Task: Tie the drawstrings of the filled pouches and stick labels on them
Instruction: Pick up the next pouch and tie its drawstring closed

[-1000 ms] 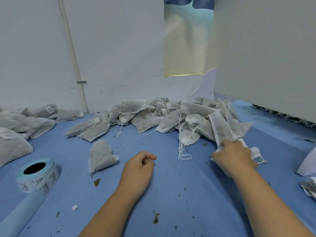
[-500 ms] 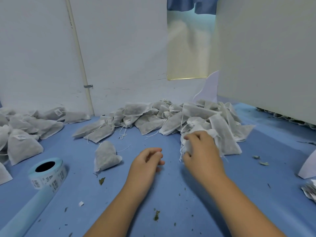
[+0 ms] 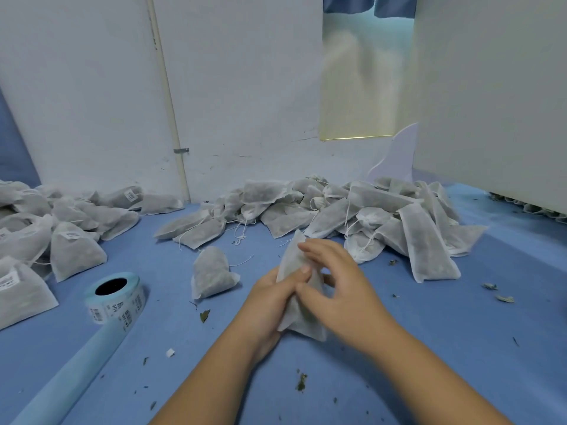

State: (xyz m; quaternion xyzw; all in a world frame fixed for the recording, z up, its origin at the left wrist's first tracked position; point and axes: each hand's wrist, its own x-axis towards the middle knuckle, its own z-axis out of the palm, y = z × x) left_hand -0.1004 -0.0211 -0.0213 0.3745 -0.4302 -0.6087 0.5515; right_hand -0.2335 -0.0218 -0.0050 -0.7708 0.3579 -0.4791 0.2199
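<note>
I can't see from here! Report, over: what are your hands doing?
Both busy: left hand and right hand hold one pouch. No label visible on it. Nothing in the way; label roll sits left.

Left hand (image 3: 270, 305): we grip the pouch (image 3: 290, 259), thumb across its front.
Right hand (image 3: 343, 289): our fingers curve over its upper edge.
Forearms (image 3: 214, 378): bare, converging.
</note>
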